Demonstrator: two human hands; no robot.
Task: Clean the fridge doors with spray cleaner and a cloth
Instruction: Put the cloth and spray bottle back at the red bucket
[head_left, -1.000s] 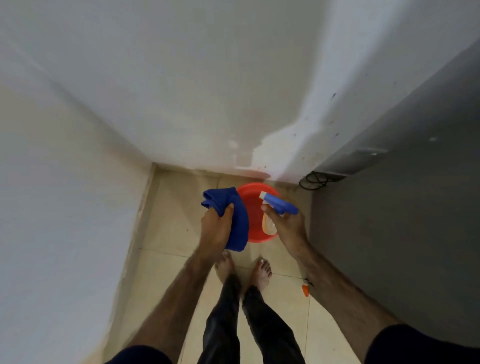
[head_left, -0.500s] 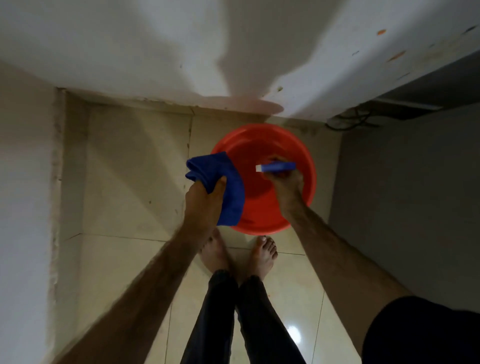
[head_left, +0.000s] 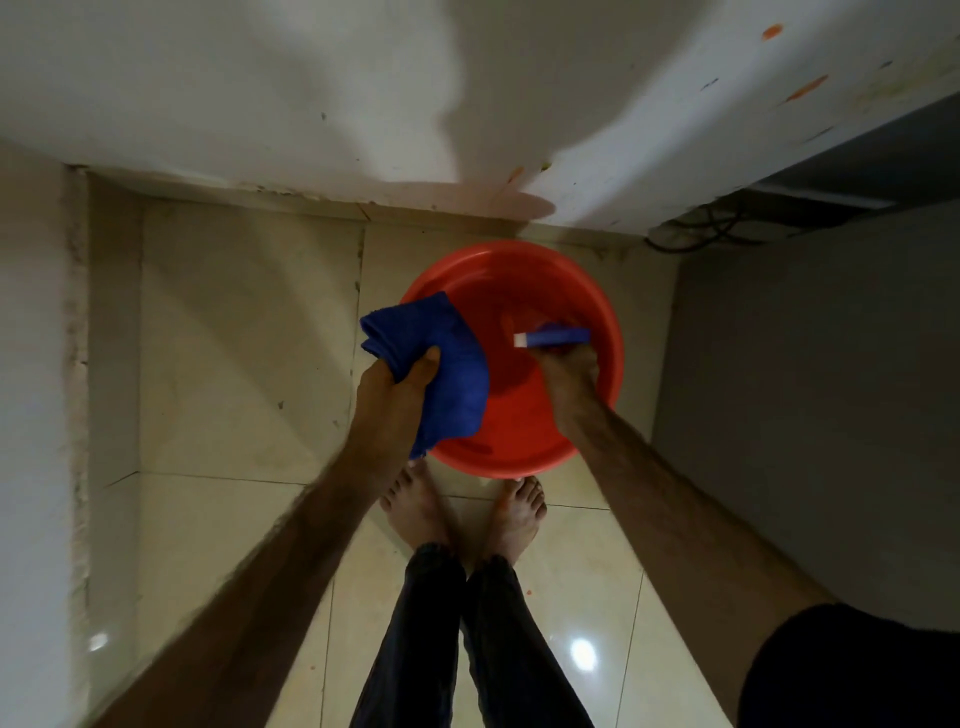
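My left hand (head_left: 396, 391) grips a folded blue cloth (head_left: 447, 364), which hangs over the left rim of a red plastic basin (head_left: 519, 457) on the floor. My right hand (head_left: 569, 371) is lowered into the basin and holds a spray bottle; only its blue head with a white nozzle (head_left: 550, 336) shows, pointing left. The bottle's body is hidden under my hand. The grey side of the fridge (head_left: 810, 395) rises on the right.
White walls close in at the left (head_left: 31, 364) and ahead (head_left: 311, 104). Black cables (head_left: 701, 231) lie on the floor behind the fridge. My bare feet (head_left: 467, 512) stand on beige glossy tiles just in front of the basin.
My view has tipped down and come closer to the floor. Both hands have dropped towards the basin, the right one going down inside it with the spray bottle.
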